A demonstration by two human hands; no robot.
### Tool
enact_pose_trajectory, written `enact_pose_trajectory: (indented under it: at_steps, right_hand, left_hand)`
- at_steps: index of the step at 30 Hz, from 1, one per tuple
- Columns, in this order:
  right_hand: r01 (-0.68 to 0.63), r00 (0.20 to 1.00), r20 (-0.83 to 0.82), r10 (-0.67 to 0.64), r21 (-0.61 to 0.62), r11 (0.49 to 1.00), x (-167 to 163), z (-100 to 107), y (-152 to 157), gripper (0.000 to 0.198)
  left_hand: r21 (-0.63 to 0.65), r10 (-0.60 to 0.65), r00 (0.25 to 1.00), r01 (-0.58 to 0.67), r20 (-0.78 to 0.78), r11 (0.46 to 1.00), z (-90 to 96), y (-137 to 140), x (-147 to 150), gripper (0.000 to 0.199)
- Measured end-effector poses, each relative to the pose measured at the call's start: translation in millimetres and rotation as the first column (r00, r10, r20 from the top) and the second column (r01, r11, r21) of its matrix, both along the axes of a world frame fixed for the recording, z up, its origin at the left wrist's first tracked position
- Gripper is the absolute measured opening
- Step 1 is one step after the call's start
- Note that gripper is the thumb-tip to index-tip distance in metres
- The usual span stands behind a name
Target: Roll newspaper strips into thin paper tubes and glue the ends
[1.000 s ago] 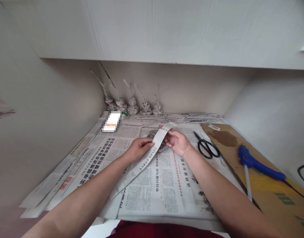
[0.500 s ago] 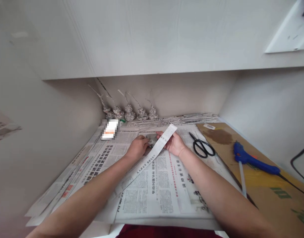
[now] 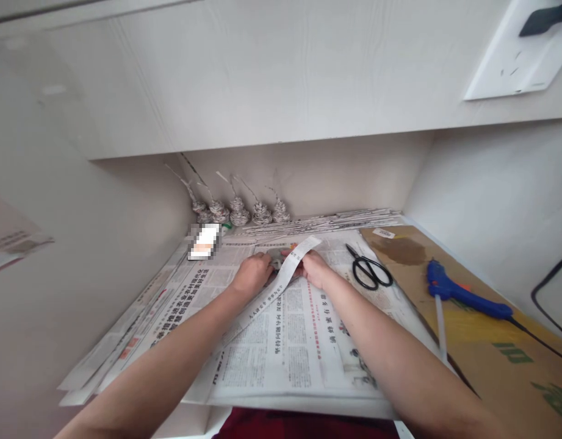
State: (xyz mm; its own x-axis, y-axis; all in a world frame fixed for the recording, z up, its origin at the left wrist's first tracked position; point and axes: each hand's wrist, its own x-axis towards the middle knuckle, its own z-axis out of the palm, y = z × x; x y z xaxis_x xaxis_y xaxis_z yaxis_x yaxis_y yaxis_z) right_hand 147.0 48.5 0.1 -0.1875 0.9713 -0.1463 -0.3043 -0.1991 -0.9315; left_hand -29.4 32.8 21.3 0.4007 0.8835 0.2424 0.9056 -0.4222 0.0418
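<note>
Newspaper sheets (image 3: 290,366): spread to the surface's (image 3: 409,310) near edge
Newspaper strip (image 3: 277,286): slanting away mid-surface
Blue glue gun (image 3: 466,297): on cardboard (image 3: 473,360) along the right edge
Left hand (image 3: 253,272): fingers curled beside a small grey piece (image 3: 276,253) at mid-surface; grip hidden
Right hand (image 3: 313,268): half closed, strip held near its far end
Black scissors (image 3: 360,259): between right hand and cardboard
Rolled paper sticks (image 3: 321,225): far edge
Five coiled-paper gourds (image 3: 239,213): far left corner

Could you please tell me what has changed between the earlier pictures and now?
The left hand has moved left, off the edge of the paper strip, to the grey item that the strip partly hides. The right hand still holds the strip's upper end. The scissors and glue gun stayed put.
</note>
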Motion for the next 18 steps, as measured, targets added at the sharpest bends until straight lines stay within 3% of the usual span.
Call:
enact_pose_trajectory:
  at_steps: [5, 8, 11, 14, 16, 18]
  right_hand:
    - [-0.005, 0.995, 0.104, 0.0, 0.051, 0.999, -4, -2, -1, 0.01]
    - [-0.006, 0.99, 0.141, -0.003, 0.067, 0.998, -5, -3, -1, 0.007]
    - [-0.003, 0.985, 0.173, -0.009, 0.071, 0.997, -6, -4, 2, 0.01]
    - [-0.005, 0.98, 0.2, -0.011, 0.078, 0.997, -6, -8, 5, 0.011]
    - [-0.01, 0.976, 0.218, -0.012, 0.098, 0.995, -6, -10, 7, 0.013]
    - [-0.009, 0.97, 0.241, -0.024, 0.134, 0.991, -6, -13, 8, 0.018]
  left_hand:
    - [0.007, -0.134, 0.979, 0.136, -0.157, 0.991, 1.3, -7, 4, 0.022]
    - [0.006, -0.19, 0.973, 0.193, -0.132, 0.981, -1.5, -8, -1, 0.018]
    - [-0.023, -0.173, 0.985, 0.174, 0.026, 0.985, -3.2, -8, -14, 0.023]
    - [-0.113, -0.059, 0.967, 0.089, 0.247, 0.99, 4.7, -12, -28, 0.046]
    - [-0.153, 0.042, 0.922, 0.019, 0.385, 0.988, 14.5, -15, -30, 0.049]
    - [-0.123, 0.075, 0.837, -0.009, 0.543, 0.992, 22.5, -17, -23, 0.036]
